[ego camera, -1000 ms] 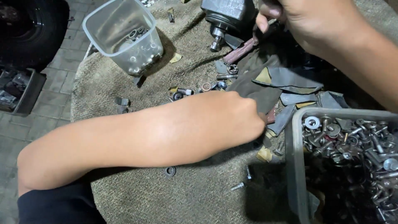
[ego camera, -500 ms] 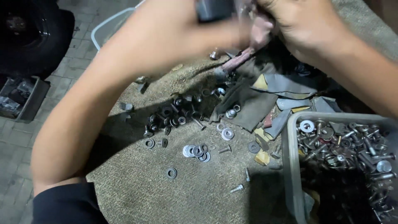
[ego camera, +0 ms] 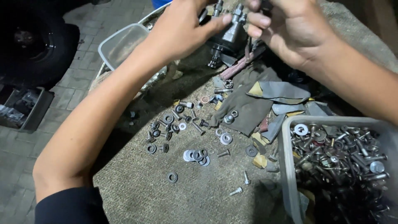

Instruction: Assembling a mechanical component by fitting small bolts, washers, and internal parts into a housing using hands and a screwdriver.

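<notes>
Both hands are raised at the top of the head view around a dark metal pump-like part [ego camera: 229, 38] with several upright fittings. My left hand [ego camera: 182, 25] cups its left side, fingertips touching the fittings. My right hand [ego camera: 288, 30] holds its right side, fingers curled over the top. Under the part, loose washers [ego camera: 195, 155], nuts and bolts [ego camera: 236, 191] lie scattered on a burlap cloth [ego camera: 166, 199].
A grey plastic bin [ego camera: 288, 174] full of bolts and washers stands at the right. A clear plastic container [ego camera: 120, 43] sits behind my left arm. Grey rags and sandpaper scraps [ego camera: 273, 93] lie mid-right. A tyre [ego camera: 33, 45] and a dark tray [ego camera: 25, 108] are at left.
My left arm rose from the cloth, where it covered the washers, up to the metal part. The scattered washers and nuts are now uncovered. My right hand stayed on the part.
</notes>
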